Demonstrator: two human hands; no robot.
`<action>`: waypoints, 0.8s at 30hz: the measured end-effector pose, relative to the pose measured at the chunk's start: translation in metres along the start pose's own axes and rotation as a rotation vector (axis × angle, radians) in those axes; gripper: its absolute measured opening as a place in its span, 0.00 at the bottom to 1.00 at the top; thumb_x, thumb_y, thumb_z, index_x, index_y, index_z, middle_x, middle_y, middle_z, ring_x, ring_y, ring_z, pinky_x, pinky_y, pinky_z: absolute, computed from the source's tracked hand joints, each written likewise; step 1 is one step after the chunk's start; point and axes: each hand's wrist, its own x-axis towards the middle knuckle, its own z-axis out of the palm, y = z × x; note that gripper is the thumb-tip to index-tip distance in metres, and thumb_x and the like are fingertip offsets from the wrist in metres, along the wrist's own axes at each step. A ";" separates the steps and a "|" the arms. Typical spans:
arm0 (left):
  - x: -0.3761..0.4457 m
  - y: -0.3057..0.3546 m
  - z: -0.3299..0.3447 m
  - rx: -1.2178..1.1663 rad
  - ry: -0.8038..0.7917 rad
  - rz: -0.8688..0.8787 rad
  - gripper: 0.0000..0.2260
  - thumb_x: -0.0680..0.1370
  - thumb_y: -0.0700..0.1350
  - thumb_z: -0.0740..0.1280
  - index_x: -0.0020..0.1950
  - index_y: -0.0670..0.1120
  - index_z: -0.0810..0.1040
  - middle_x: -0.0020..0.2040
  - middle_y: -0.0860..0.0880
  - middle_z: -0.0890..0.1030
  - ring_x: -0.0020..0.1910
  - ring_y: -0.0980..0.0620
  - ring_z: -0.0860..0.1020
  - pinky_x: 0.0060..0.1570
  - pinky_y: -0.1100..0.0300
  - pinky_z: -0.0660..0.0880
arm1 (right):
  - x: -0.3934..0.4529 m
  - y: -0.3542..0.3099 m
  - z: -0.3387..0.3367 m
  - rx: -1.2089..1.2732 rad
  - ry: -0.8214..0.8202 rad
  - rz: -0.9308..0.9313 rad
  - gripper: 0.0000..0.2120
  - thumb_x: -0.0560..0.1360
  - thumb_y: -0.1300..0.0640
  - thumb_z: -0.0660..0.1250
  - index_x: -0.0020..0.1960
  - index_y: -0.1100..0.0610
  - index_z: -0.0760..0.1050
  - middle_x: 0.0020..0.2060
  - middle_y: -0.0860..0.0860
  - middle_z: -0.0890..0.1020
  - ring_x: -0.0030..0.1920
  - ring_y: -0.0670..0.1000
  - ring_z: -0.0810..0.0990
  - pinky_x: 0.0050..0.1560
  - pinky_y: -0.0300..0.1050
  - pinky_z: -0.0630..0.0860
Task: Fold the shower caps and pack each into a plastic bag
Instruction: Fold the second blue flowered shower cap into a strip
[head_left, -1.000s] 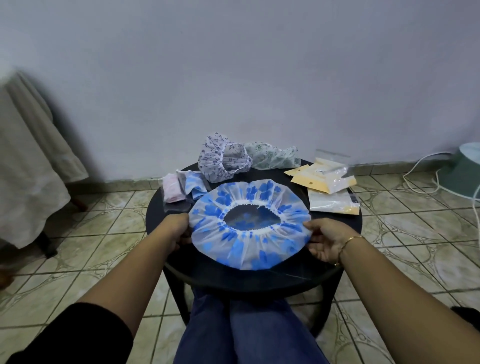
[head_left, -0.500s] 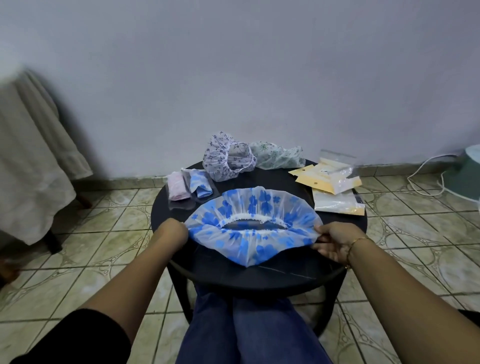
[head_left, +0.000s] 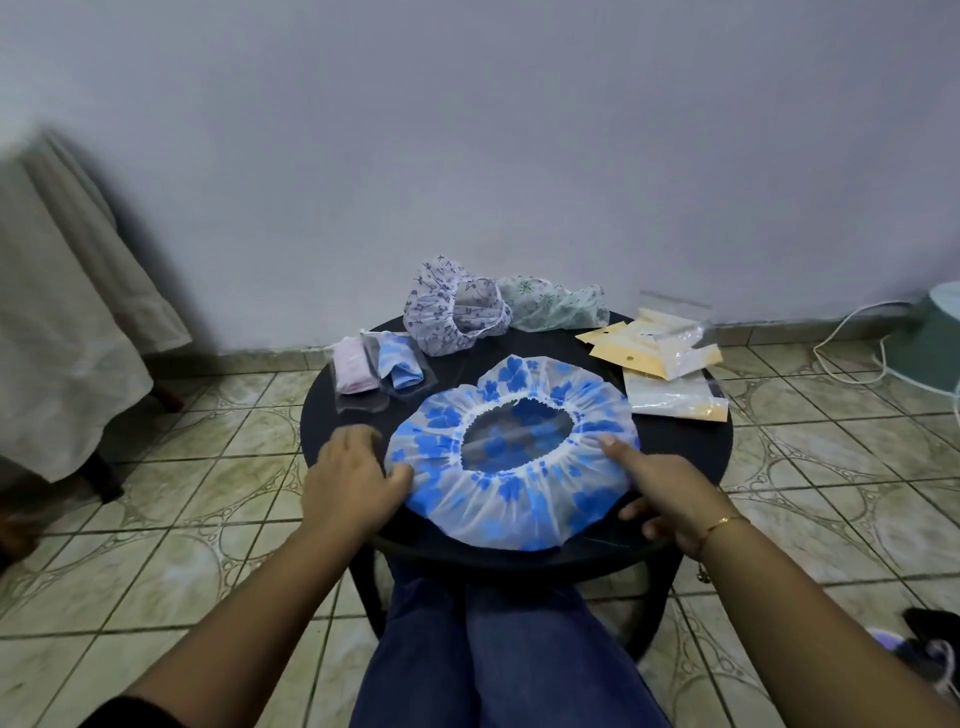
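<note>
1. The blue cap (head_left: 511, 452) is lying spread flat, opening up, at frame centre on the desk (head_left: 680, 457), not yet folded.
2. The left hand (head_left: 353, 480) is pinching its left rim; the right hand (head_left: 662, 491) is pressing a straight finger on its right side, thumb tucked under the edge.
3. Two bagged caps (head_left: 376, 366) are sitting upper left, so I judge two done.
4. Two loose caps (head_left: 498, 312) are waiting above, empty bags (head_left: 662, 358) to the right.
</note>
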 end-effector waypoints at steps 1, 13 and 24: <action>-0.001 0.000 0.002 0.017 -0.020 0.108 0.20 0.73 0.54 0.64 0.63 0.52 0.70 0.67 0.51 0.68 0.66 0.49 0.67 0.59 0.51 0.66 | -0.001 0.001 0.002 -0.002 -0.037 -0.023 0.20 0.72 0.43 0.69 0.50 0.60 0.78 0.43 0.58 0.82 0.32 0.51 0.75 0.25 0.39 0.65; -0.002 0.019 -0.001 -0.243 -0.038 0.030 0.19 0.78 0.62 0.55 0.42 0.51 0.78 0.38 0.54 0.81 0.42 0.51 0.79 0.42 0.55 0.74 | 0.021 0.005 -0.008 0.087 0.211 -0.113 0.24 0.74 0.54 0.67 0.68 0.61 0.68 0.63 0.56 0.75 0.57 0.57 0.76 0.54 0.51 0.74; 0.044 0.031 0.008 -0.837 -0.416 -0.362 0.20 0.75 0.61 0.65 0.52 0.45 0.78 0.55 0.44 0.80 0.49 0.46 0.79 0.41 0.55 0.76 | 0.021 -0.006 -0.012 -0.146 0.232 -0.130 0.20 0.76 0.45 0.62 0.56 0.61 0.76 0.52 0.57 0.79 0.51 0.56 0.77 0.57 0.51 0.74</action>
